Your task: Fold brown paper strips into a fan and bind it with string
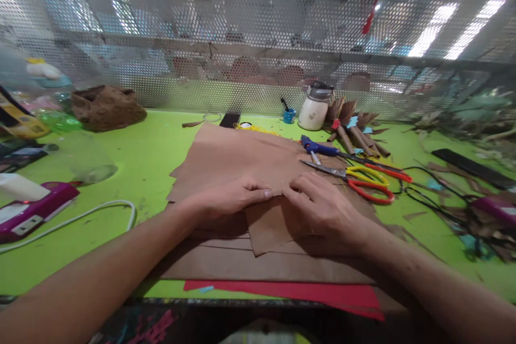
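Small paper [266, 228]: brown, in the middle, lying at an angle over the brown sheets [226, 153].
Left hand [236, 193]: thumb and fingers narrowed on the small paper's top edge.
Right hand [322, 204]: fingertips pinching that same edge (fingers curled inward).
Brown sheets: stacked on a lime-green table [155, 140], red paper [290, 291] at the near side.
Scissors [342, 172]: right of centre, near a blue glue gun [319, 147].

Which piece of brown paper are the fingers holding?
The small brown paper piece: the left hand and right hand hold its far edge, while the larger brown paper sheets lie beneath it.
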Demonstrator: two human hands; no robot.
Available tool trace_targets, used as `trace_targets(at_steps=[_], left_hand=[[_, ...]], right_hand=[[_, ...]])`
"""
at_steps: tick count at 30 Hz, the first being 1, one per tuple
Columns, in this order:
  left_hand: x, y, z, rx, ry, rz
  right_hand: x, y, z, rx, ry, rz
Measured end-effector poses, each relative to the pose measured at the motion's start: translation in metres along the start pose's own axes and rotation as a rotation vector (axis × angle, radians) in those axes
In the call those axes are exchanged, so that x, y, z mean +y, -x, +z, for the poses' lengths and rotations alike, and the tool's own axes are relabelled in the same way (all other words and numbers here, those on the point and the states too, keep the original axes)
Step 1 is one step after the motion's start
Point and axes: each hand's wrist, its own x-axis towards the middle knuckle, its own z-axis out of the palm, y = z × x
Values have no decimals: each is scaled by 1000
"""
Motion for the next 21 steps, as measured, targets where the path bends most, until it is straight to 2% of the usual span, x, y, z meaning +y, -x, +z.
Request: trace_targets(at_steps=[4, 8, 14, 21], left_hand=[[1, 1, 2, -25, 99, -49], [7, 2, 4, 13, -12, -74], [9, 2, 11, 50, -149, 35], [19, 5, 13, 67, -327, 33]], right_hand=[[3, 1, 3, 2, -23, -20], [3, 1, 6, 20, -77, -9], [9, -4, 14, 188, -495, 157], [18, -6, 19, -37, -861, 398]])
